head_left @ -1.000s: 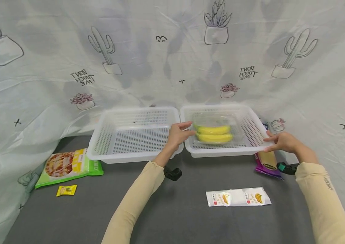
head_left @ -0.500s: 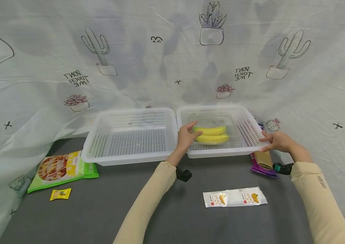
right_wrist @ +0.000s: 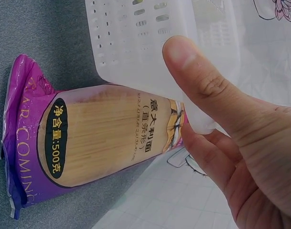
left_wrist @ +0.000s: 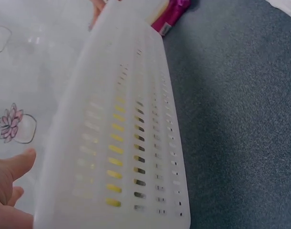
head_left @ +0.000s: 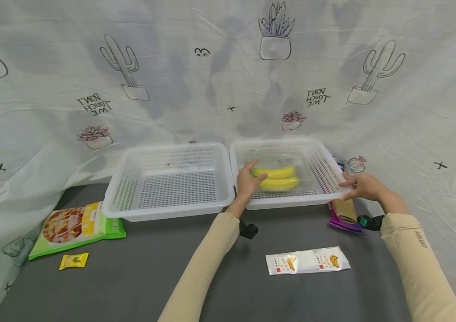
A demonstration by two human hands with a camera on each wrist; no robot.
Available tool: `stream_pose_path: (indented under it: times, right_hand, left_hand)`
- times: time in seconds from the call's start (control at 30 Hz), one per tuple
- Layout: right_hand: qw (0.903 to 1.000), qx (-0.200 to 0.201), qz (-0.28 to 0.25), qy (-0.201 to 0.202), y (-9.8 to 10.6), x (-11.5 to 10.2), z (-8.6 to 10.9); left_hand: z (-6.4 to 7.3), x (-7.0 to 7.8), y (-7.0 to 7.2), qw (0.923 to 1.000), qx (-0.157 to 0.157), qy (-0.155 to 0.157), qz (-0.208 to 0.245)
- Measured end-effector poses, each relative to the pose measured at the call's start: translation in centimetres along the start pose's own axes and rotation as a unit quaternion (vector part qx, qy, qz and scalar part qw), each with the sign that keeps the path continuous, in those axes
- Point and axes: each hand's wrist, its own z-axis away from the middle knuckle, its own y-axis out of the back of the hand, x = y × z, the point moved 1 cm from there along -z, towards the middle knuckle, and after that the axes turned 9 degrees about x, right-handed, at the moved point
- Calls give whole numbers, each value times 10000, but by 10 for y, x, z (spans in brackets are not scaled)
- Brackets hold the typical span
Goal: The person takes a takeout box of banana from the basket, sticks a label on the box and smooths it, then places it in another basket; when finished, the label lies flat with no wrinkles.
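Observation:
Two yellow bananas (head_left: 278, 184) lie in a clear plastic box (head_left: 306, 172) inside the right-hand white basket (head_left: 292, 204). My left hand (head_left: 247, 182) reaches over that basket's left front corner, thumb and fingers spread at the left end of the bananas. In the left wrist view, the left hand (left_wrist: 9, 191) shows above the basket rim; whether it touches the box cannot be told. At the opposite corner my right hand (head_left: 366, 187) grips the basket rim. The right wrist view shows the right hand's thumb (right_wrist: 202, 71) over the rim and its fingers curled beneath.
Another white basket (head_left: 171, 212) stands to the left. Beside it lie a green food bag (head_left: 74, 226) and a small yellow packet (head_left: 74, 261). A purple spaghetti pack (right_wrist: 93, 133) lies under the right hand. A white banana-print packet (head_left: 307, 260) lies in front.
My left hand has moved right, from the gap between the baskets to over the bananas. My right hand stays on the basket corner. The head view has turned slightly right.

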Motion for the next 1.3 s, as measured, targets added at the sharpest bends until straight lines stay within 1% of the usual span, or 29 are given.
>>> stream_pose_path:
  times: [0.17,0.27,0.37,0.47,0.53,0.67,0.77,0.87,0.97,1.0,1.1,1.2,1.3]
  right_hand:
    - [10000,-7,-14,-5,0,-1,0]
    - [10000,-12,-52,-9,1,-2,0]
    - [9999,-25,-95,-30,1,-3,0]
    - [9999,-36,-116,-49,1,-3,0]
    - [9999,-38,-124,-58,1,-3,0]
    - [9998,-82,-139,-132,1,-4,0]
    - [9996,-126,-168,-201,2,-4,1]
    - [9994,-138,-200,-243,1,-4,1]
    - [9993,-131,-224,-254,1,-4,1]
    - [9994,-126,-221,-252,1,-4,0]
    - [9995,-116,-158,-240,1,-3,0]
    - [9996,-99,-83,-235,2,-3,0]
    - [9996,-83,-74,-242,2,-4,0]
  left_hand:
    - [-3,-3,-7,10000,18,84,22]
    - [-6,-6,-10,9997,-4,222,-40]
    - [-8,-8,-12,9990,-9,349,-268]
    - [-9,-9,-13,9982,-43,463,-391]
    - [-8,-8,-14,9974,-125,523,-473]
    - [-6,-6,-14,9951,-276,555,-773]
    - [-6,-5,-15,9927,-276,444,-1089]
    - [-6,-4,-15,9891,-263,221,-1433]
    - [-6,-3,-16,9873,-257,-16,-1567]
    - [-6,-3,-16,9876,-227,-73,-1551]
    - [-6,-3,-16,9918,-117,-193,-1256]
    - [-6,-2,-16,9942,5,-344,-1021]
    - [-7,-2,-16,9943,19,-514,-931]
